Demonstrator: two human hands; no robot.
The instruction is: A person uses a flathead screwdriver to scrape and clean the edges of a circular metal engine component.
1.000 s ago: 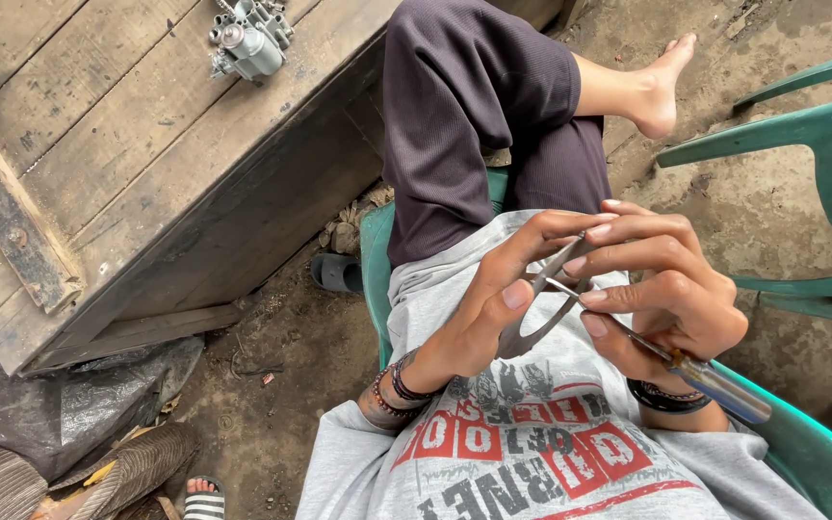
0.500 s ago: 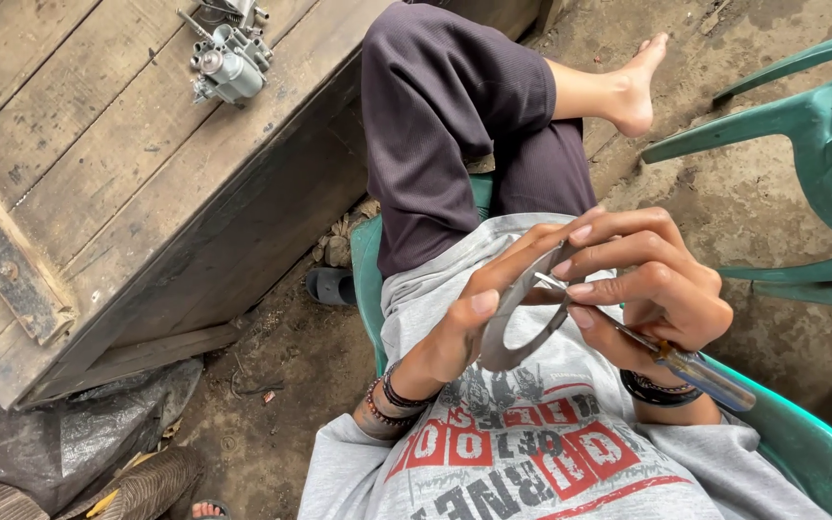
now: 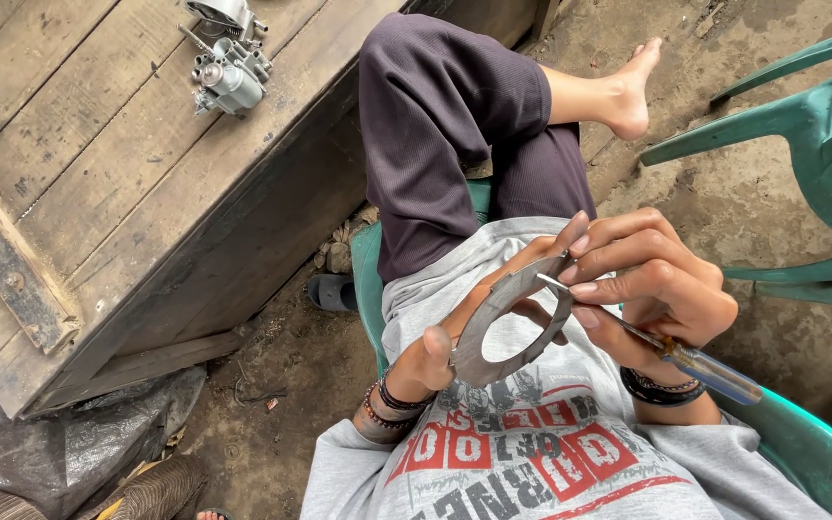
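Right now the left hand [image 3: 455, 332] grips a flat grey metal ring [image 3: 512, 323], thumb pressed on its near edge and fingers curled behind its far edge, holding it up over the lap and the grey printed shirt [image 3: 532, 453]. Just to the right of it, the right hand [image 3: 652, 284] is closed around a screwdriver [image 3: 666, 351], fingers pinching the slim shaft, and the tip touches the ring's upper rim. The clear handle with its blue end pokes out below the right wrist, beside dark bracelets. Beaded bands circle the left wrist too. Well away, up and to the left of both hands, a carburettor [image 3: 228, 63] sits on the worn wooden desk [image 3: 79, 183]. Beyond the right hand stands a green plastic chair [image 3: 820, 116].
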